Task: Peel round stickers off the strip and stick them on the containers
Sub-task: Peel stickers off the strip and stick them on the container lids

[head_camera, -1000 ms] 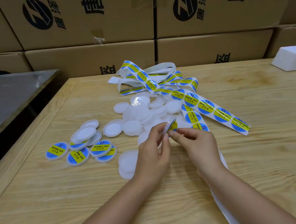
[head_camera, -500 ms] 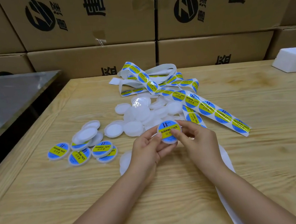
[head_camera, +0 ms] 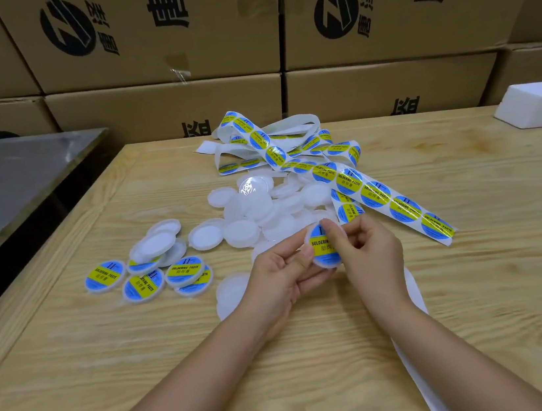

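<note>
Our left hand [head_camera: 280,274] grips a small round white plastic container [head_camera: 328,264] above the pale wooden counter [head_camera: 96,383]; our right hand [head_camera: 370,251] pinches its top edge, pressing on the blue-and-yellow round sticker [head_camera: 318,243] that covers its face. The long sticker strip [head_camera: 393,203] lies just behind.
</note>
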{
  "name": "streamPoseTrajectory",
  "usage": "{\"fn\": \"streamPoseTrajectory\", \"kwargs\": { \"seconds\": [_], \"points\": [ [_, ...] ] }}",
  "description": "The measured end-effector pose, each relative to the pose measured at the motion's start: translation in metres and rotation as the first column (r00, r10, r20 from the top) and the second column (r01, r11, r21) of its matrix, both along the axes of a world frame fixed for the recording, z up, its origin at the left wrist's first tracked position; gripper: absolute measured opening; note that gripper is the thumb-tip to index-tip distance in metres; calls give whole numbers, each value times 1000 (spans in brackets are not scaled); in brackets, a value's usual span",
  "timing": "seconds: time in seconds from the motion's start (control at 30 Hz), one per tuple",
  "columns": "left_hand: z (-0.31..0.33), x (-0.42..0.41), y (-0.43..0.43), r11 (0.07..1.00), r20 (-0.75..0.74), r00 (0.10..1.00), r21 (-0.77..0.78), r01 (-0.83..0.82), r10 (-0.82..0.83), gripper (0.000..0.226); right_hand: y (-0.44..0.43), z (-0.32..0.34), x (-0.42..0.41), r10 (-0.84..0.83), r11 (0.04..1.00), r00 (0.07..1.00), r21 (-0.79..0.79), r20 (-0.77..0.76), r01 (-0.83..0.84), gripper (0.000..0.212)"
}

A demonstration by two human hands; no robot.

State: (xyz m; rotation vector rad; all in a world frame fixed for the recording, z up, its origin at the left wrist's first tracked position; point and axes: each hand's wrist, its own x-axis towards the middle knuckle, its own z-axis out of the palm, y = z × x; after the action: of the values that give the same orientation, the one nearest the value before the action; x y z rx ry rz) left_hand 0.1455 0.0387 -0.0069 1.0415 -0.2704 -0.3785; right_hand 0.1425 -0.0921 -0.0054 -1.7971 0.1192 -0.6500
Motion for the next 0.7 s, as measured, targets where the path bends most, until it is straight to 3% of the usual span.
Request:
{"fn": "streamPoseTrajectory", "kwargs": {
  "seconds": [0.23, 0.43, 0.7],
  "points": [
    [1, 3, 4, 996, -32, 999, -88, -11, 8, 39, -5, 6, -4, 200, 977, 980, -86, 25, -197, 18],
    [2, 5, 3, 993, -43, 998, -107, -39, 34, 26, -9, 6, -4, 192, 962, 979, -211, 74, -173, 16],
    [4, 6, 5, 994, -57, 996, -81, -73, 69, 31, -8, 5, -1, 207, 963, 976, -190, 64, -192, 23]
  ]
}}
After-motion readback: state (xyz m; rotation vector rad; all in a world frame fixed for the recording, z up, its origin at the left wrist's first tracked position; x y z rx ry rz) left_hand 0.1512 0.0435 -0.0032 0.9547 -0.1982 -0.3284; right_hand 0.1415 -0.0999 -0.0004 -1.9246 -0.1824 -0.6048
